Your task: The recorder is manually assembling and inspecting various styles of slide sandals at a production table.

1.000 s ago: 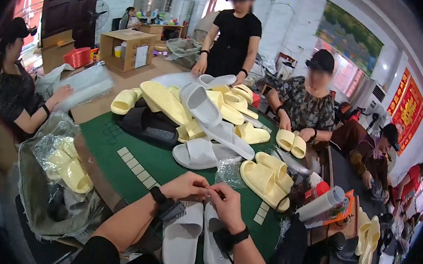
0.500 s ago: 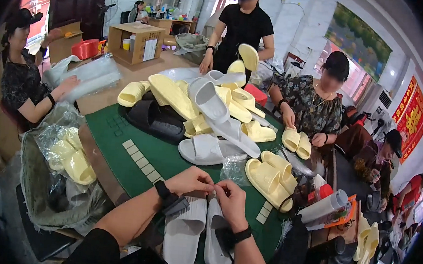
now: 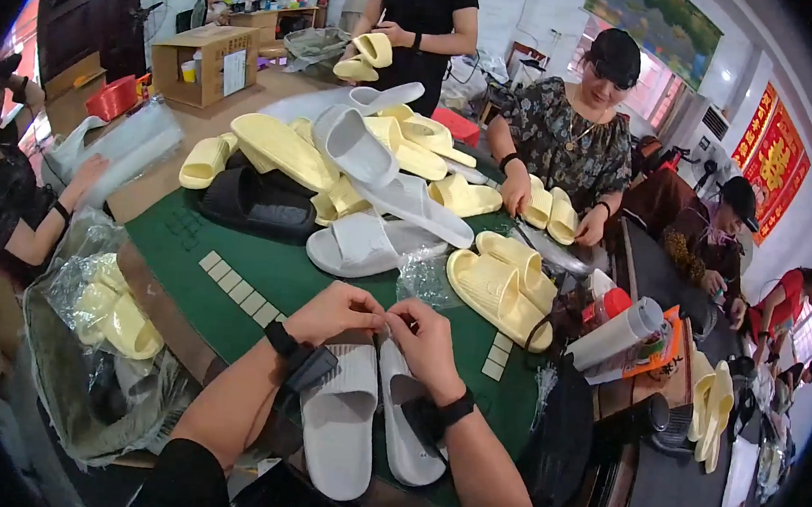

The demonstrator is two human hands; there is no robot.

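A pair of light grey slide slippers lies side by side at the near edge of the green mat: the left grey slipper [image 3: 340, 429] and the right grey slipper [image 3: 410, 425]. Over their far ends, my left hand [image 3: 336, 314] and my right hand [image 3: 423, 343] meet with thumb and fingers pinched together. Whatever is between the fingertips is too small to make out. A crumpled clear plastic bag [image 3: 426, 276] rests just beyond my right hand. To the right of it sits a pair of yellow slippers [image 3: 504, 285].
Beyond my hands, yellow, grey and black slippers [image 3: 272, 203] are heaped on the green mat [image 3: 173, 245]. A lined sack [image 3: 57, 388] with bagged yellow slippers stands at left. A white bottle [image 3: 617, 335] stands at right. Co-workers surround the table; one handles yellow slippers [image 3: 552, 213].
My view has shifted, so the table sits further left and higher. My hands stay pinched together over the grey slippers. The person standing at the back now holds yellow slippers close together.
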